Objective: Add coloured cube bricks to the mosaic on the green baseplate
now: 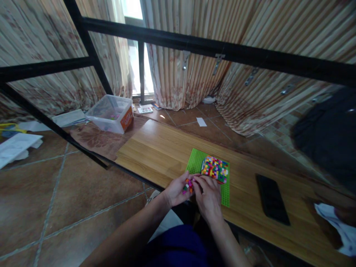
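Note:
Several small colourful building bricks (188, 185), pink, orange, green and white, lie in the cupped palm of my left hand (177, 190). My right hand (208, 195) reaches over to that palm, its thumb and fingertips drawn together at the bricks; whether a brick is between them is too small to make out. Just beyond both hands lies a green studded baseplate (195, 158) on the wooden tabletop. On it stands a multicoloured block of bricks (214, 167), built up in a rectangle. My right hand partly covers the plate's near side.
A black phone (272, 198) lies on the wooden table (155, 148) to the right, and a white cloth or paper (338, 228) is at the far right. On the floor stands a clear plastic bin (109, 113) with some bricks inside. Black metal bars (178, 42) cross ahead, before the curtains.

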`<control>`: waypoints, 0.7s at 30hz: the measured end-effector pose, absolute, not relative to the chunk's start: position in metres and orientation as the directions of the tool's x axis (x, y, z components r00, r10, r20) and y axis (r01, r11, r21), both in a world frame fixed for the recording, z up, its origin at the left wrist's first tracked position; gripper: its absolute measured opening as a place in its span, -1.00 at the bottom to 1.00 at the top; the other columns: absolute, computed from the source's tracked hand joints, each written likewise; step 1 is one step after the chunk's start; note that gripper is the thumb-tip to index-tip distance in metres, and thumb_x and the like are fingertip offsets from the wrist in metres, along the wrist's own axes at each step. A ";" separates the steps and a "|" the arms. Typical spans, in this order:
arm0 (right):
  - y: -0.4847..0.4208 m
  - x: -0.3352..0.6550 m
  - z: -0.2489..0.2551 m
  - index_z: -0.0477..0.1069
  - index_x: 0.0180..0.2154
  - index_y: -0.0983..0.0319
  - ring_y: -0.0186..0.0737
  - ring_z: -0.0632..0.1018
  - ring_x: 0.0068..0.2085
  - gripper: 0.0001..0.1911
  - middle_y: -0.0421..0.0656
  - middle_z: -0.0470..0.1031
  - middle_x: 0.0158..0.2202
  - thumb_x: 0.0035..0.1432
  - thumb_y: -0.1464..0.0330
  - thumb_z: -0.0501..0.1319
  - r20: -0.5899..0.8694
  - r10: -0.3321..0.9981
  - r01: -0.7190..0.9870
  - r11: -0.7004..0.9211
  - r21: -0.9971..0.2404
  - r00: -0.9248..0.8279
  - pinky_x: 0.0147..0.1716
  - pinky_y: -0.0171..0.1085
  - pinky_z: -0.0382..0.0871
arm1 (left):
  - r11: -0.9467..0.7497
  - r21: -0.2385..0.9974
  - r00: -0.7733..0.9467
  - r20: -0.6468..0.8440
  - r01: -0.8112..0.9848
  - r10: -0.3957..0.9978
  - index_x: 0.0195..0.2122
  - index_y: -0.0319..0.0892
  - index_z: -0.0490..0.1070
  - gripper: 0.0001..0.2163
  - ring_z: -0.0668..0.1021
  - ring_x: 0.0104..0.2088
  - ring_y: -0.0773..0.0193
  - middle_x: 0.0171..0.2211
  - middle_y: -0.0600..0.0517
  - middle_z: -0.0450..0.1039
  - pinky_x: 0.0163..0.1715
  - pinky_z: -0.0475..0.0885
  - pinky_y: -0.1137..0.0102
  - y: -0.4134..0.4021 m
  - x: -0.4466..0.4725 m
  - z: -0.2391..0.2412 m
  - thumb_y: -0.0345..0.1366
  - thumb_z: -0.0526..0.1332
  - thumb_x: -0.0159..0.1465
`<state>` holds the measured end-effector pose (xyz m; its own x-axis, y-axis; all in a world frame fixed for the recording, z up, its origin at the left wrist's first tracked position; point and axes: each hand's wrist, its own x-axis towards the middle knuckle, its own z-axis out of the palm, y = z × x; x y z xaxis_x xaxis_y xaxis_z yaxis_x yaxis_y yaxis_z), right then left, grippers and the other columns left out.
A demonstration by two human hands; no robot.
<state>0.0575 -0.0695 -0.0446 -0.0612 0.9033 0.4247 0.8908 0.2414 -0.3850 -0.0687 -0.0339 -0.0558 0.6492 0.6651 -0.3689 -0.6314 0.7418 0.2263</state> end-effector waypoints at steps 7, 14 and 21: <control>-0.065 0.050 -0.046 0.53 -0.23 0.17 -0.12 0.42 -0.18 -0.74 -0.13 0.55 -0.25 0.28 0.29 0.07 0.427 0.902 0.898 0.236 -0.372 -0.060 -0.14 -0.14 0.19 | 0.738 0.227 0.645 -0.369 -0.636 0.669 -0.12 -0.34 0.49 -0.61 0.56 -0.39 0.39 -0.40 -0.03 0.53 -0.29 0.41 0.53 -0.034 -0.069 -0.056 -0.18 -0.05 0.43; -0.069 0.048 -0.035 0.52 -0.17 0.16 -0.19 0.50 -0.15 -0.72 -0.13 0.55 -0.19 0.30 0.30 0.03 0.385 0.923 0.771 0.239 -0.590 0.009 -0.12 -0.18 0.32 | 0.724 0.220 0.642 -0.345 -0.654 0.685 -0.21 -0.30 0.49 -0.66 0.56 -0.36 0.35 -0.39 -0.04 0.53 -0.17 0.39 0.48 -0.035 -0.069 -0.062 -0.13 0.04 0.38; -0.061 0.090 -0.025 0.53 -0.22 0.21 -0.17 0.54 -0.18 -0.71 -0.08 0.55 -0.20 0.24 0.19 0.12 0.429 0.859 0.701 0.122 -0.702 0.279 -0.14 -0.18 0.40 | 0.731 0.290 0.680 -0.270 -0.618 0.682 0.00 -0.33 0.42 -0.57 0.56 -0.08 0.17 -0.04 -0.23 0.49 -0.04 0.34 0.32 -0.035 -0.071 -0.062 -0.07 0.01 0.38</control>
